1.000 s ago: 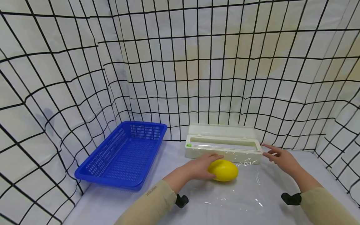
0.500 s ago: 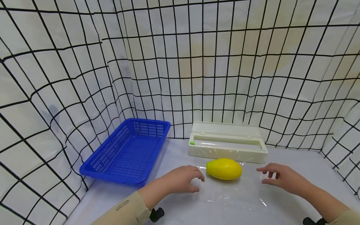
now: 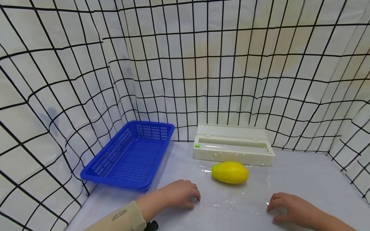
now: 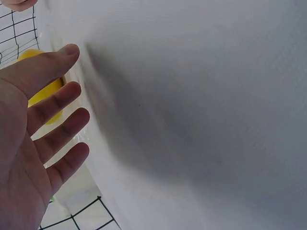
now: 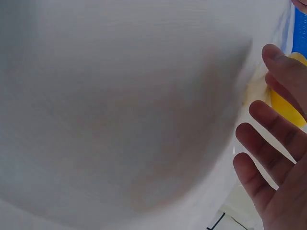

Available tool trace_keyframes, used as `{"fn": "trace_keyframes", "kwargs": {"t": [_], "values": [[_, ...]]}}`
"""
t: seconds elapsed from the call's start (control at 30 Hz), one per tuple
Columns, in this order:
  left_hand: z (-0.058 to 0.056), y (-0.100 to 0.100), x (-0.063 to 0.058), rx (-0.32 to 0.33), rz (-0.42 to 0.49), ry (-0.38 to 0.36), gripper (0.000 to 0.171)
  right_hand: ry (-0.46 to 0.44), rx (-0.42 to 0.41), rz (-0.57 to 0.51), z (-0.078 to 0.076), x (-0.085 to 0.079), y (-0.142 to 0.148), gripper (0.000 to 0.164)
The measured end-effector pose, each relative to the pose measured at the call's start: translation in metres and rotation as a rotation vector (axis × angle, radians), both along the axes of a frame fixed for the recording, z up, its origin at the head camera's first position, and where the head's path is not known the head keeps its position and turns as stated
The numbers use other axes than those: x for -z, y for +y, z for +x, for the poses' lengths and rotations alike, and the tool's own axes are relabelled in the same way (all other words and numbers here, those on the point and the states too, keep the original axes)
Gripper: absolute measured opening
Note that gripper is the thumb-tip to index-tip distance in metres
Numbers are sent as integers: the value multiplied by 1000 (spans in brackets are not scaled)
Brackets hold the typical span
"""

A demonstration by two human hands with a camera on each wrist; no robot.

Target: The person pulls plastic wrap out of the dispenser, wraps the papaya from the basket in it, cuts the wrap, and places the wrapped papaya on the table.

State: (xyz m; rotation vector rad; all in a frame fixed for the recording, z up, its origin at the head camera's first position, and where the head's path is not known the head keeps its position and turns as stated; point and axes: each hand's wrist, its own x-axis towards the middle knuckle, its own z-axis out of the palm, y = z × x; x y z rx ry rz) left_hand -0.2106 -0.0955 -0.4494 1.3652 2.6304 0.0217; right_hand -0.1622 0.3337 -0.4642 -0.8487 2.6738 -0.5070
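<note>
A smooth yellow oval fruit, mango-like [image 3: 230, 172], lies on a sheet of clear plastic wrap [image 3: 231, 199] spread over the white table. Behind it stands a white plastic-wrap dispenser box [image 3: 233, 156], its lid raised and a roll visible inside. My left hand [image 3: 179, 193] hovers by the wrap's left side, fingers loosely bent, nothing in them. To the right of the wrap is my right hand [image 3: 295, 210], also holding nothing, with its fingers relaxed. Both wrist views show separated fingers, with the yellow fruit [image 4: 45, 96] partly hidden behind the left ones.
A blue perforated plastic basket [image 3: 127, 184] stands at the left of the table. Black grid netting [image 3: 208, 77] over white sheeting encloses the back and both sides. White tabletop [image 3: 306, 173] extends right of the dispenser.
My left hand has let go of the yellow fruit and drawn back left and toward me. My right hand has come away from the dispenser's right end, nearer to me.
</note>
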Motion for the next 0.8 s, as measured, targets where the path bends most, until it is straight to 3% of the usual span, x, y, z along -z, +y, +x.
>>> {"fn": "trace_keyframes", "kwargs": {"t": [0.2, 0.47, 0.67, 0.8], "values": [[0, 1, 6, 11, -11, 43, 15, 41, -36, 22, 0, 10, 1, 12], [-3, 6, 10, 17, 10, 102, 8, 210, -146, -54, -1, 16, 4, 10], [-5, 10, 12, 6, 10, 111, 7, 124, -91, -36, 0, 12, 5, 5], [-4, 9, 9, -61, 45, 70, 6, 86, -31, -35, 2, 5, 6, 2]]}}
